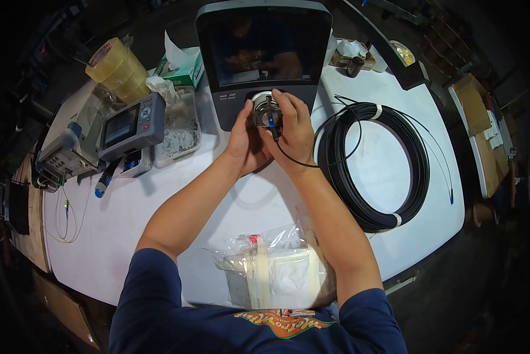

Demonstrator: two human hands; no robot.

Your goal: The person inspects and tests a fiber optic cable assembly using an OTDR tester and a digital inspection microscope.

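Observation:
A round metal fixture sits at the base of a dark monitor-like device. A blue connector on a thin black cable is at the fixture's face. My left hand cups the fixture's left side, its fingertips partly hidden behind it. My right hand wraps round the right side, fingers curled over the top edge, beside the connector. The cable runs from below the connector past my right wrist to a large black cable coil on the white table.
Left: a handheld tester, a bin of white scraps, tape rolls, a green tissue box and a grey instrument. A plastic-wrapped package lies near my body. A loose cable end lies right of the coil.

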